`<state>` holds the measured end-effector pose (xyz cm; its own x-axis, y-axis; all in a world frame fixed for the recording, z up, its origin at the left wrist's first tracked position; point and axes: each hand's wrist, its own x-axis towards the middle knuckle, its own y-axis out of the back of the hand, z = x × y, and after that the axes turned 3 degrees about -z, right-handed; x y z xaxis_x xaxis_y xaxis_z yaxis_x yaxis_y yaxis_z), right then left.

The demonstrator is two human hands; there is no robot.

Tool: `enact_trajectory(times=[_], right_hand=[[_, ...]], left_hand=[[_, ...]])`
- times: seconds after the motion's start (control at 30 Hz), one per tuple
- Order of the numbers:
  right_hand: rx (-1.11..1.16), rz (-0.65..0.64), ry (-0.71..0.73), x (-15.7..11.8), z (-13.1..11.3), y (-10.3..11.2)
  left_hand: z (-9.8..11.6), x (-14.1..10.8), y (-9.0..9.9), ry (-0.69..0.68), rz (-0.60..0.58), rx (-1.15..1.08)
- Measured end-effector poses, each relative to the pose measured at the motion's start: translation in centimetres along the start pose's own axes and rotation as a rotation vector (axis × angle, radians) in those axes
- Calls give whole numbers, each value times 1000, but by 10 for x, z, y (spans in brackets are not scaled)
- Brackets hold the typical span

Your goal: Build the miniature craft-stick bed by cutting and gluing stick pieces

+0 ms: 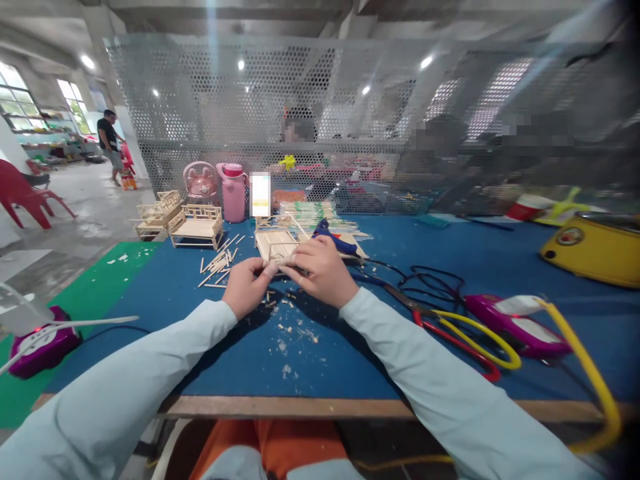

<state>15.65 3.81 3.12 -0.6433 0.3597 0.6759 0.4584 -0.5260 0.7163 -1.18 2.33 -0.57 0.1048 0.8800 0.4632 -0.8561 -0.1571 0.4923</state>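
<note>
Slatwork [273,241] in pale wood, left hand [247,287] and right hand [325,270] pinching near edge, loose sticks [219,268] to left.

Reaching in with both arms [430,360], like, a big upside-down V, holding left hand [246,288] and right hand [324,272] practically thumb to thumb, pinching with bent fingers.

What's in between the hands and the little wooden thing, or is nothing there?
Nothing visible: the left hand and right hand are at the near edge of the wooden piece. The blue tool lies beyond.
</note>
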Motion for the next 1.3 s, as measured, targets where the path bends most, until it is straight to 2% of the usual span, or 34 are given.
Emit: enact_trajectory(times=[0.3, 0.5, 0.73, 1.0, 1.3], right_hand=[[-41, -19, -2, 0, -5, 2], [-54, -92, -45, 0, -5, 2], [-98, -36, -175, 6, 9, -7], [-202, -62, -139, 9, 7, -15], [-190, -71, -148, 10, 6, -20]], left_hand=[[-1, 0, 0, -37, 6, 23], [3, -1, 1, -60, 8, 0], [-4, 5, 1, 91, 142, -109], [-9, 7, -4, 11, 145, -35], [-9, 8, -4, 28, 144, 11]])
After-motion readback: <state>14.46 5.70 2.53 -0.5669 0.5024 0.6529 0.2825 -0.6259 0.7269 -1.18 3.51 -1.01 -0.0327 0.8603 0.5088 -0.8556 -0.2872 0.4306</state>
